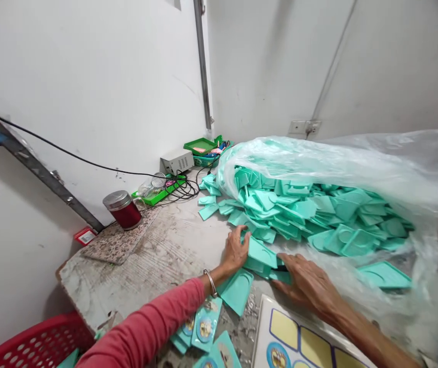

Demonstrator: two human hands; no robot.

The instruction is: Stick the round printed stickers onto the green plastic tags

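Note:
A large heap of teal plastic plates spills from a clear plastic bag onto the worn table. My left hand, in a red sleeve with a metal bangle, has its fingers curled round the left edge of a small stack of teal plates at the heap's near edge. My right hand grips the right side of the same stack. One loose teal plate lies just below the left wrist.
A sticker sheet lies at the near edge, with stickered teal plates beside it. A red metal-lidded tin stands on a stone tile. A grey box, cables and green trays sit by the wall. A red basket is at lower left.

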